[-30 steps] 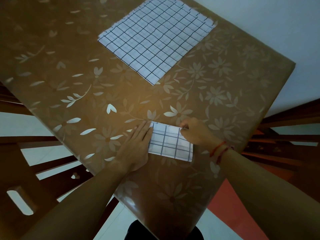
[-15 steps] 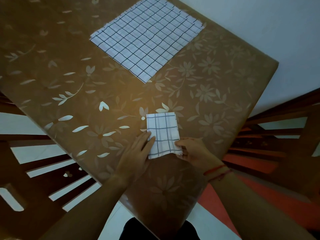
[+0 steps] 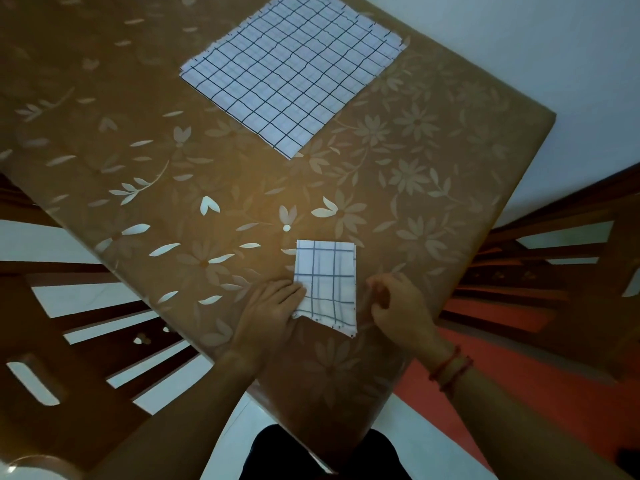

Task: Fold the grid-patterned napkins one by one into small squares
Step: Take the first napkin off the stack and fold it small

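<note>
A folded grid-patterned napkin lies as a narrow rectangle near the table's front corner, long side pointing away from me. My left hand lies flat with its fingertips pressing the napkin's lower left edge. Just right of the napkin, my right hand hovers with curled fingers, holding nothing and apart from the cloth. A larger stack of unfolded grid napkins lies flat at the far side of the table.
The table has a brown floral cover, its corner pointing toward me. Wooden chairs stand at the left and right. A pale wall rises behind the table's far right edge.
The folded napkin was turned from lying crosswise to lengthwise. My right hand let go of its lower right corner and drew back to the right. My left hand stayed on its left edge.
</note>
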A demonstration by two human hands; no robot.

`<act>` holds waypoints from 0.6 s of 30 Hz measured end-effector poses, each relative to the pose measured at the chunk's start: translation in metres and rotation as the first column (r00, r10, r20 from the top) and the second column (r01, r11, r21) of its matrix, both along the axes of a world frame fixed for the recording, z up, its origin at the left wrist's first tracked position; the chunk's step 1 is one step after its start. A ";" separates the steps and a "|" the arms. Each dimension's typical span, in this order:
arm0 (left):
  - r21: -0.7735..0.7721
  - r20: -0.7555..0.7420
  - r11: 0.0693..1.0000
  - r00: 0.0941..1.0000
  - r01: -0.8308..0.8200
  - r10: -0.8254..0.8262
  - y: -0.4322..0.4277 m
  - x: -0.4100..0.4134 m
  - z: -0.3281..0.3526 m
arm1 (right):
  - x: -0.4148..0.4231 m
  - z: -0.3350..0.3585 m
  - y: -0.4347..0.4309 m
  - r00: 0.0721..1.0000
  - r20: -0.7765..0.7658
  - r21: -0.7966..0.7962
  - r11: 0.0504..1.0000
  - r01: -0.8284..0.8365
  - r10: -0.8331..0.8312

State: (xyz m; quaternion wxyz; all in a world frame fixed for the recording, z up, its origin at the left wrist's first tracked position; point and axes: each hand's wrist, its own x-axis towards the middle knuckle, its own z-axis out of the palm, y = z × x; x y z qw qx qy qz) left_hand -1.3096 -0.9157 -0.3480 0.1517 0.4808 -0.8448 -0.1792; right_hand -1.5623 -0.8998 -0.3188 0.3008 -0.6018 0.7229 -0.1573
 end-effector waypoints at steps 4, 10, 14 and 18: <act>0.000 -0.010 1.000 1.000 -0.021 0.021 0.002 -0.001 0.001 | 0.001 0.000 0.012 0.917 -0.188 -0.165 0.909 -0.383 0.353; 0.015 -0.068 0.997 0.995 -0.070 0.071 0.003 -0.003 0.004 | 0.011 -0.003 0.017 0.870 -0.297 -0.153 0.879 -0.451 0.394; 0.068 -0.100 0.992 0.989 -0.105 0.112 -0.001 -0.002 0.003 | 0.012 -0.011 0.011 0.915 -0.235 -0.243 0.892 -0.382 0.328; 0.124 -0.100 0.976 0.976 -0.181 0.193 -0.007 -0.005 0.005 | 0.013 -0.015 0.003 0.968 -0.122 -0.178 0.954 -0.240 0.220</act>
